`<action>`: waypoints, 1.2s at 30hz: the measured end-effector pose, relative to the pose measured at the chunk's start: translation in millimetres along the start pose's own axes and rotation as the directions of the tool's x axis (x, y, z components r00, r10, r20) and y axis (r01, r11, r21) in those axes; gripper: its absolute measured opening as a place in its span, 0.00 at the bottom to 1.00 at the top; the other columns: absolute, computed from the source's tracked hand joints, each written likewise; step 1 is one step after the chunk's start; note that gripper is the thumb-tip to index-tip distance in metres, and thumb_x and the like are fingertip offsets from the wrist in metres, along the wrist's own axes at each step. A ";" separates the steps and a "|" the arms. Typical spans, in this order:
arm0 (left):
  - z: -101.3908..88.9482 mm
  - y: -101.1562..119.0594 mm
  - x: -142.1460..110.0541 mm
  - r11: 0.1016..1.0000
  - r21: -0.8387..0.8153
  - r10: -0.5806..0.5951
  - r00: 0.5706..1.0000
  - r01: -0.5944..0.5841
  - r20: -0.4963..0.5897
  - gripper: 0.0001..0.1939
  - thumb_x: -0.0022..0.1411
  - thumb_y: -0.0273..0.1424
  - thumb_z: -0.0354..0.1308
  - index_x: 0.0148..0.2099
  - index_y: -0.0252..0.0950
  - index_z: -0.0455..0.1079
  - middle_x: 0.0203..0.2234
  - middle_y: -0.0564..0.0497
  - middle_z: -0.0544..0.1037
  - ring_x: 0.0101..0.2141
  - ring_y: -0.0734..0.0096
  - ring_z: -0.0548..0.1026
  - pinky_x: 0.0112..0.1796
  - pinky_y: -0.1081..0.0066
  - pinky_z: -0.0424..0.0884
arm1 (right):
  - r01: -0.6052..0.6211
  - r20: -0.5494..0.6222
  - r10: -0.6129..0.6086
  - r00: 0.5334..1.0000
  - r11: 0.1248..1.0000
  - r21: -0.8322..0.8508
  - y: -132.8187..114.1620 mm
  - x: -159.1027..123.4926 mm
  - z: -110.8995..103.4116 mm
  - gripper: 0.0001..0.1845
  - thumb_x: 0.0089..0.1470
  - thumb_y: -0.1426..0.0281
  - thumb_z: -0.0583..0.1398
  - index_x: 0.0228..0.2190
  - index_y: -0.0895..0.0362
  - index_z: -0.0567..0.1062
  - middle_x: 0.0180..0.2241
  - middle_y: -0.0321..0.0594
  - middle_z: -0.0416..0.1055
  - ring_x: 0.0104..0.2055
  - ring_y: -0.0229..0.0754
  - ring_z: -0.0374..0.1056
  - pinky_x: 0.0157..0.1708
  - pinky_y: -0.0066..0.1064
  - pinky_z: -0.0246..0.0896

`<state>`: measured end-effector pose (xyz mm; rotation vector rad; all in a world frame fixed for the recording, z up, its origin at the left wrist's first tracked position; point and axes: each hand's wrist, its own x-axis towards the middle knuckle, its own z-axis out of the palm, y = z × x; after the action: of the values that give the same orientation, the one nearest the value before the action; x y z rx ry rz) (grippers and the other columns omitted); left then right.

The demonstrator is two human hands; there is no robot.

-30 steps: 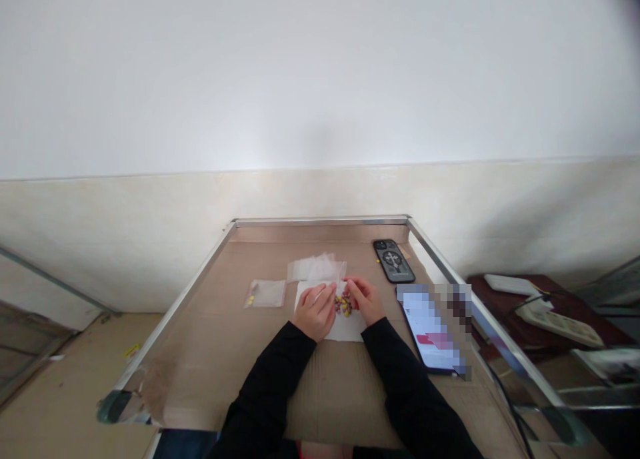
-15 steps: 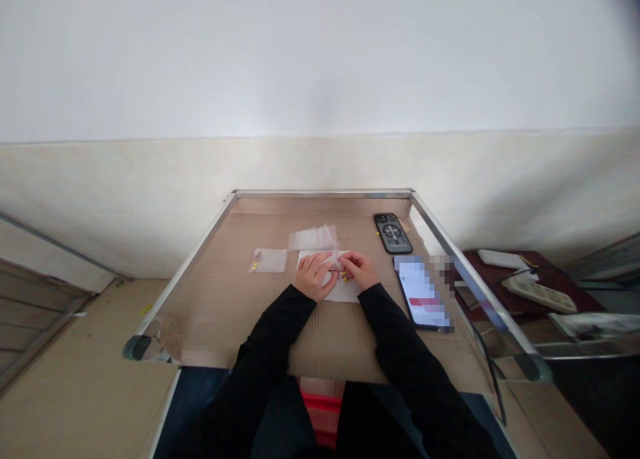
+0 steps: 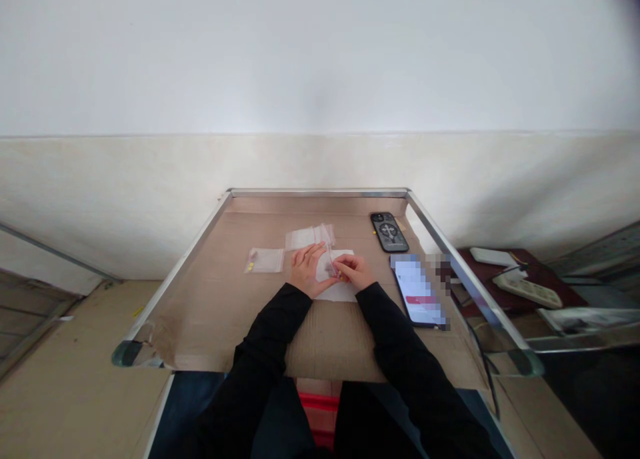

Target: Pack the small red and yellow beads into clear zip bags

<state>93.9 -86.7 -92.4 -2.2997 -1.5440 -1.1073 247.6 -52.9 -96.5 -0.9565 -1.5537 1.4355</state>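
Note:
My left hand [image 3: 307, 272] lies flat with its fingers spread over a small clear zip bag [image 3: 325, 267] on a white sheet of paper [image 3: 345, 295]. Its thumb reaches right, toward my other hand. My right hand [image 3: 355, 272] is closed in a pinch at the bag's reddish seal edge. Small yellow bits show just below the right fingertips, partly hidden by them. Left of my hands lies another clear bag [image 3: 267, 261] with yellow pieces in its left end. Several flat clear bags [image 3: 307, 236] lie overlapped beyond my left fingers.
Cardboard [image 3: 200, 312] covers the tabletop inside a metal frame [image 3: 320, 193]. At the right lie a dark phone with a patterned back [image 3: 389, 232] and a phone with a lit screen [image 3: 417, 289]. Beyond the frame, a power strip [image 3: 530, 291] sits on a dark red surface.
My left hand has flattened, its thumb and fingers spreading apart. My right hand has shifted slightly toward me along the bag's edge. The whole view has moved slightly.

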 end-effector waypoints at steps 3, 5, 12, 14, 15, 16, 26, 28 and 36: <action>0.1 0.8 1.1 0.999 0.013 -0.034 0.999 0.034 0.030 0.39 0.42 0.51 0.53 0.52 0.32 0.55 0.44 0.44 0.66 0.45 0.60 0.60 0.46 0.63 0.52 | 0.011 -0.012 -0.012 1.000 0.997 -0.071 5.3 0.0 -1.3 0.13 0.42 0.61 0.57 0.21 0.60 0.68 0.14 0.33 0.63 0.14 0.29 0.54 0.13 0.22 0.48; -0.1 1.6 2.0 0.998 0.018 -0.054 0.997 0.053 0.050 0.41 0.42 0.52 0.52 0.53 0.31 0.53 0.43 0.44 0.67 0.44 0.60 0.61 0.45 0.63 0.52 | 0.040 -0.028 -0.046 0.999 0.984 -0.174 8.6 -0.7 -2.6 0.14 0.42 0.61 0.57 0.20 0.60 0.68 0.15 0.35 0.64 0.15 0.30 0.56 0.15 0.23 0.49; 0.1 2.5 4.1 0.997 0.001 -0.075 0.991 0.075 0.111 0.36 0.44 0.51 0.51 0.52 0.34 0.57 0.41 0.46 0.68 0.42 0.61 0.62 0.43 0.64 0.52 | 0.088 -0.160 -0.195 0.968 0.855 -0.512 4.1 -5.7 -12.5 0.13 0.43 0.61 0.56 0.25 0.59 0.71 0.16 0.34 0.65 0.15 0.31 0.55 0.16 0.23 0.49; -0.9 2.3 5.1 0.993 0.005 -0.114 0.990 0.114 0.086 0.37 0.44 0.50 0.52 0.53 0.34 0.56 0.41 0.45 0.68 0.41 0.61 0.62 0.43 0.65 0.53 | 0.072 -0.230 -0.248 0.941 0.811 -0.581 1.7 -6.5 -18.2 0.12 0.44 0.62 0.55 0.25 0.58 0.71 0.17 0.34 0.65 0.16 0.31 0.54 0.16 0.24 0.48; -1.7 2.0 5.8 0.990 0.004 -0.140 0.988 0.140 0.064 0.37 0.43 0.50 0.53 0.53 0.34 0.55 0.41 0.45 0.67 0.41 0.61 0.62 0.43 0.65 0.53 | 0.059 -0.264 -0.271 0.926 0.791 -0.609 1.2 -6.7 -21.3 0.12 0.44 0.63 0.54 0.26 0.58 0.71 0.18 0.34 0.65 0.16 0.32 0.54 0.17 0.24 0.48; -2.6 1.6 6.6 0.986 0.001 -0.168 0.985 0.168 0.035 0.38 0.43 0.49 0.53 0.53 0.34 0.54 0.40 0.45 0.67 0.41 0.61 0.62 0.43 0.65 0.53 | 0.045 -0.291 -0.291 0.911 0.774 -0.632 1.4 -6.7 -24.4 0.11 0.44 0.64 0.54 0.26 0.58 0.71 0.19 0.34 0.65 0.17 0.32 0.54 0.17 0.24 0.49; -11.8 -3.2 11.7 0.964 -0.016 -0.264 0.964 0.264 0.010 0.32 0.43 0.47 0.54 0.50 0.39 0.59 0.39 0.48 0.66 0.41 0.62 0.61 0.43 0.63 0.51 | 0.120 -0.105 -0.403 0.909 0.494 -0.861 8.0 -8.3 -27.8 0.07 0.42 0.67 0.56 0.25 0.55 0.73 0.27 0.40 0.65 0.33 0.41 0.58 0.35 0.32 0.52; -11.2 -2.1 10.4 0.973 0.005 -0.231 0.970 0.232 0.072 0.33 0.42 0.47 0.54 0.50 0.40 0.58 0.40 0.48 0.66 0.42 0.61 0.60 0.44 0.62 0.50 | 0.124 -0.081 -0.399 0.914 0.463 -0.878 8.3 -8.7 -23.6 0.06 0.42 0.67 0.57 0.25 0.54 0.73 0.29 0.40 0.64 0.34 0.42 0.57 0.36 0.33 0.51; -2.0 -2.6 3.9 0.995 0.001 -0.092 0.945 0.097 0.314 0.35 0.40 0.49 0.54 0.50 0.41 0.58 0.41 0.49 0.66 0.42 0.60 0.59 0.45 0.59 0.47 | 0.150 -0.008 -0.390 0.921 0.374 -0.915 12.8 -5.1 -16.5 0.09 0.43 0.69 0.56 0.29 0.51 0.74 0.37 0.40 0.63 0.40 0.44 0.54 0.39 0.36 0.49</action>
<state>91.4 -83.7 -89.2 -2.5330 -1.7757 -0.8007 265.0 -50.2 -109.0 -1.2985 -2.2032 0.0790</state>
